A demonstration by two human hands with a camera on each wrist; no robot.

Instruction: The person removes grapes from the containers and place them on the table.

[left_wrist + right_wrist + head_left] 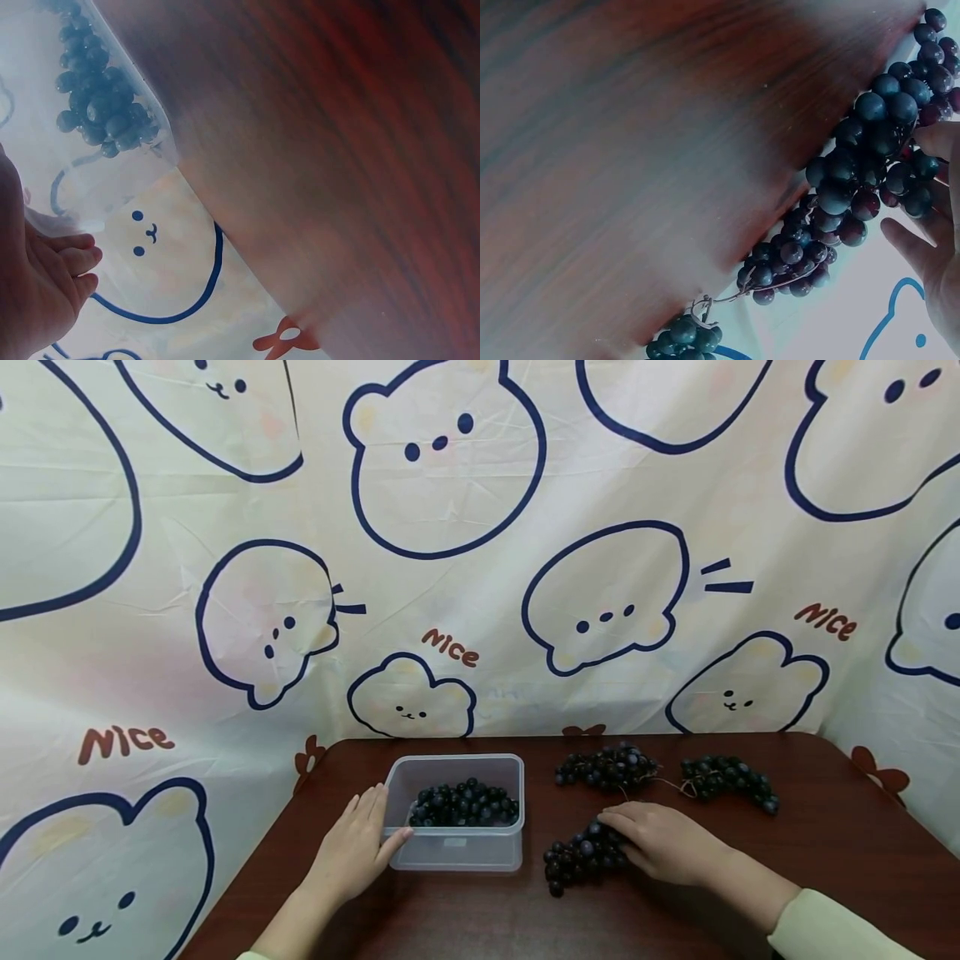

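A clear plastic box (456,852) stands at the middle left of the table and holds a bunch of dark grapes (465,803). My left hand (351,843) rests against its left side, fingers fairly straight along the wall and thumb at the front rim. Through the clear wall, those grapes (101,105) also show in the left wrist view. Right of the box lies another bunch of grapes (581,857). My right hand (663,842) grips that bunch at its right end, with grapes (921,180) between the fingers and thumb; some fingertips are hidden behind them.
Two more bunches, one grape bunch (609,767) behind my right hand and another grape bunch (731,779) farther right, lie at the back with thin stems between them. The brown table (457,918) meets a patterned curtain (495,702) along its back edge.
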